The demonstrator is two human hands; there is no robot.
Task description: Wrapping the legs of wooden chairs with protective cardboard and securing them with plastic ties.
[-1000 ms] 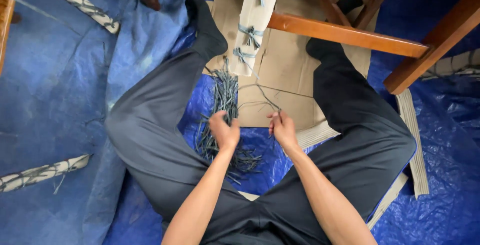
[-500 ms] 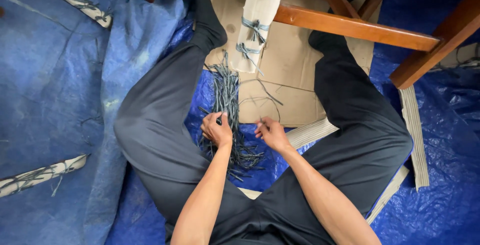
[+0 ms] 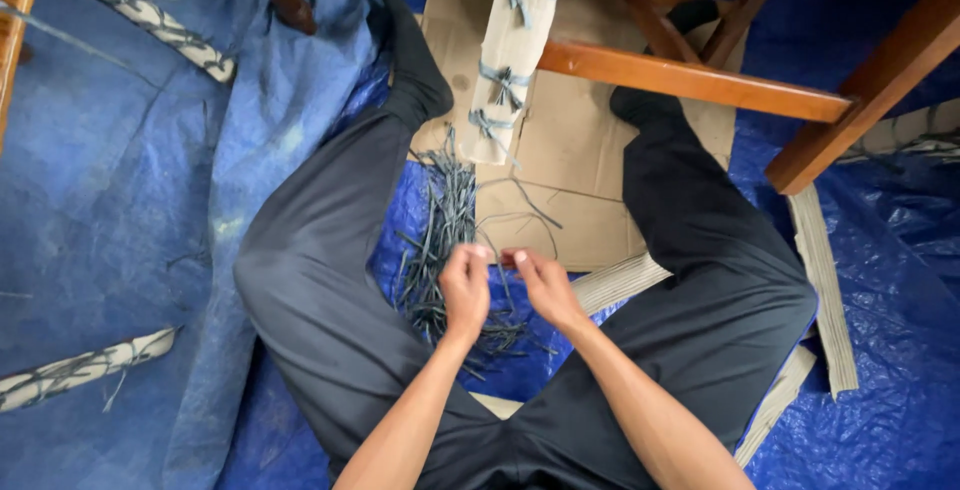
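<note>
1. Left hand (image 3: 466, 285) and right hand (image 3: 540, 285), just below frame centre, fingertips curled in and nearly meeting, apparently pinching one thin grey strand (image 3: 520, 200) between them; too fine to confirm the exact hold.
2. Held close together, likely to keep a short working length taut and under control.
3. Directly under and up-left of the hands, a loose heap of grey strands (image 3: 440, 240) on the blue tarp (image 3: 110, 210), between the spread legs (image 3: 330, 240) and so within easy reach of either hand.
4. Above the heap, a cardboard-wrapped chair leg (image 3: 515, 45) bound with grey ties (image 3: 500, 78) at intervals, hanging toward the hands from the upper centre.
5. Beneath it, flat cardboard sheet (image 3: 580, 150), probably laid as padding under the wooden frame (image 3: 690, 75) crossing the upper right.
6. Further out, similar tied bundles (image 3: 130, 0) at upper left and lower left.
</note>
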